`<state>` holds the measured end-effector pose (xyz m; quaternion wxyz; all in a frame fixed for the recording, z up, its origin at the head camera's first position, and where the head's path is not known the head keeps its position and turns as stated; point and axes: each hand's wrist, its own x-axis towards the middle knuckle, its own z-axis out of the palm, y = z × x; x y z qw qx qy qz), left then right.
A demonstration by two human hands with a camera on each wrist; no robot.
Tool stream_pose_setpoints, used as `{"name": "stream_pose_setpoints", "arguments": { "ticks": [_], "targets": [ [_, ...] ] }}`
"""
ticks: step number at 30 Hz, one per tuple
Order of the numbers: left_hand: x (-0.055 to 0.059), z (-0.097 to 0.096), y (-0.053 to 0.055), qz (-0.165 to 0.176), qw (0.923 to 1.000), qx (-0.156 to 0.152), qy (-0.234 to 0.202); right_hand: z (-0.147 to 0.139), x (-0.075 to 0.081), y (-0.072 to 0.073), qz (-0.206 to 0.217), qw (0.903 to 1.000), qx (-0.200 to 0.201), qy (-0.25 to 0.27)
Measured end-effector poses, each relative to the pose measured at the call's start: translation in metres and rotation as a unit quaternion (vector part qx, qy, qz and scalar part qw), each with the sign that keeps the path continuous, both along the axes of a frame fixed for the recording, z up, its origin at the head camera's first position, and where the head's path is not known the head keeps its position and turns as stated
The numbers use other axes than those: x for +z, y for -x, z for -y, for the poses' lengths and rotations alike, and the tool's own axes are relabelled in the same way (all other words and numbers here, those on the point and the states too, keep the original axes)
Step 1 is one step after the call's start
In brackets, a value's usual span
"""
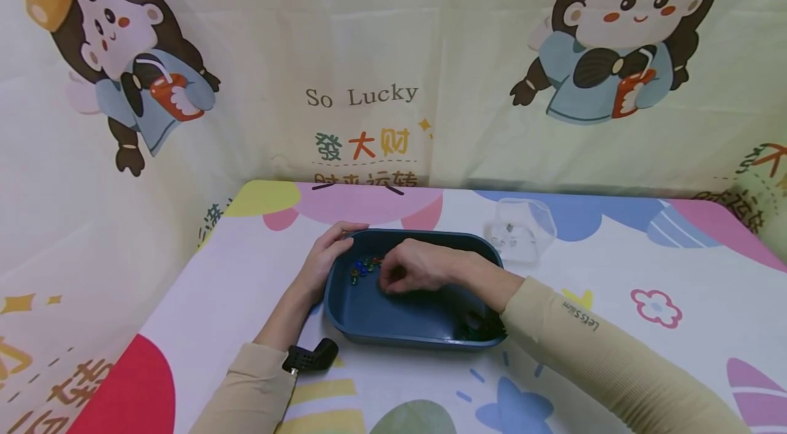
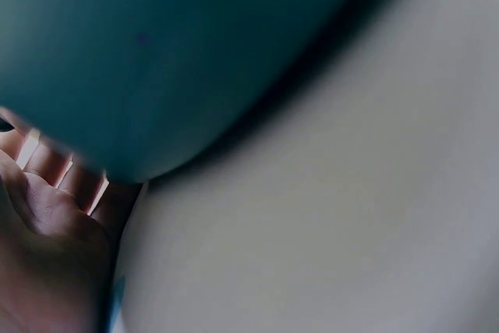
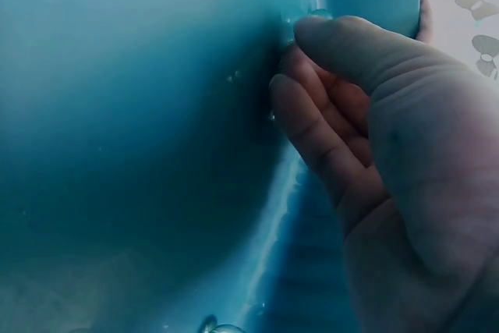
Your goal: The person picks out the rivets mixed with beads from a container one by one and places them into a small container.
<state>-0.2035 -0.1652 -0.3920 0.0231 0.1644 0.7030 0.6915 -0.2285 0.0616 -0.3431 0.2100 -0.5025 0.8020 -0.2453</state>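
A dark blue plastic basin [image 1: 418, 340] sits on the table. My left hand [image 1: 320, 260] holds its back left corner, thumb at the rim and fingers along the outside; in the left wrist view the palm [image 2: 51, 204] faces the outer wall. My right hand [image 1: 421, 266] reaches into the basin, fingers curled and thumb tip close to the index fingertip. Beside these fingertips lie several small coloured glass marbles [image 1: 363, 268]. In the right wrist view a greenish marble [image 3: 320, 14] peeks out behind the thumb; I cannot tell whether the fingers hold one.
A clear plastic box [image 1: 522, 232] with small things in it stands behind the basin's right end. Dark or clear shiny pieces [image 1: 479, 324] lie in the basin's front right corner, partly under the right forearm. A printed cloth [image 1: 369, 31] hangs behind the table.
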Motion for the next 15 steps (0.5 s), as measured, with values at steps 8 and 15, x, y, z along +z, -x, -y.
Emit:
{"name": "stream_pose_setpoints", "arguments": {
  "ticks": [8,15],
  "targets": [
    [0.0006,-0.0005,0.0003,0.002,1.0,0.001,-0.002,-0.001,0.001,0.0009,-0.003,0.9999,-0.009,0.013],
    [0.0002,0.0,0.0006,-0.001,1.0,0.001,0.0,-0.0036,0.0009,0.0009,-0.009,0.9989,-0.024,0.039]
  ]
}}
